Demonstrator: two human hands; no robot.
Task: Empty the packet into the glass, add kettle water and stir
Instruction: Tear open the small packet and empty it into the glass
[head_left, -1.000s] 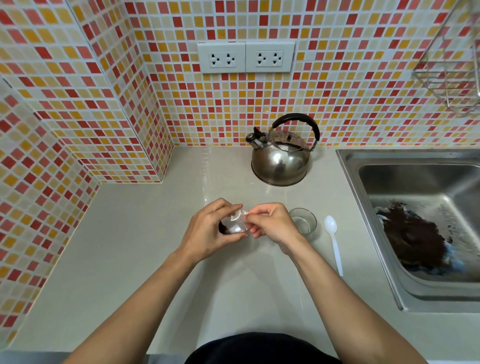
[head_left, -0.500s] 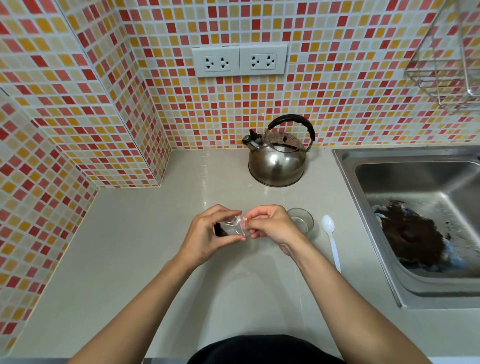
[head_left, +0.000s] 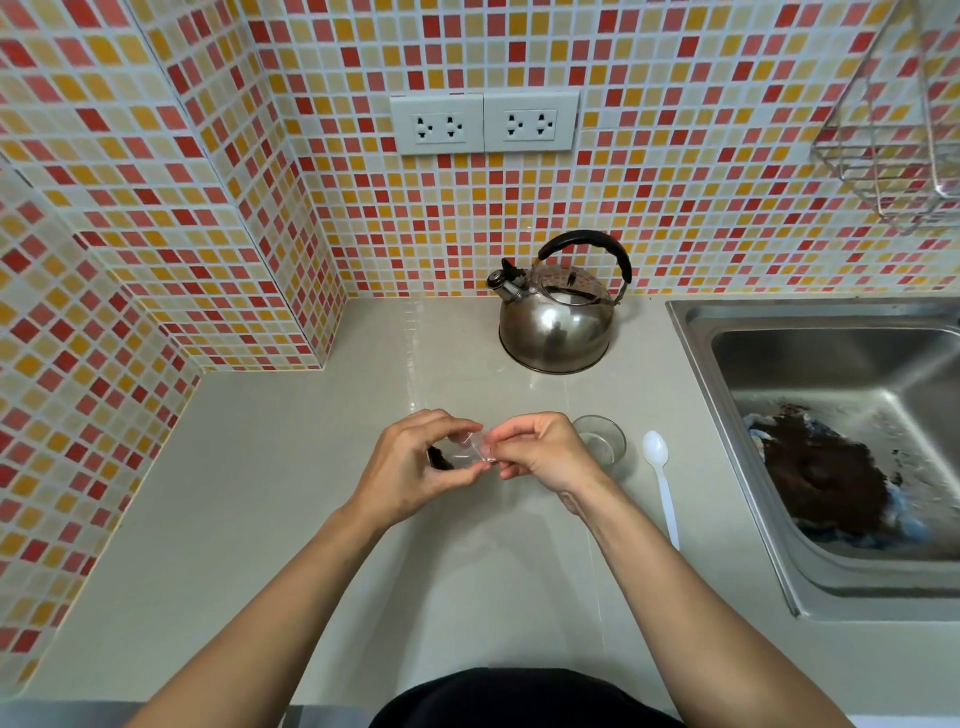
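Note:
A small clear plastic packet (head_left: 470, 451) with dark powder at its left end is held above the counter between both hands. My left hand (head_left: 415, 467) grips its left side, and my right hand (head_left: 540, 457) pinches its right edge with thumb and forefinger. A short empty glass (head_left: 602, 441) stands just right of my right hand, partly hidden by it. A white plastic spoon (head_left: 661, 483) lies to the right of the glass. The steel kettle (head_left: 558, 317) with a black handle stands at the back near the wall.
A steel sink (head_left: 753, 467) on the right holds a dark brown mess over something blue. The tiled wall juts out at the left corner (head_left: 311, 312). A wire rack (head_left: 893, 135) hangs at the upper right. Two sockets (head_left: 483, 124) sit above the kettle.
Both hands stay on the packet in nearly the same place, fingers shifting slightly along its right edge. The camera view has shifted a little.

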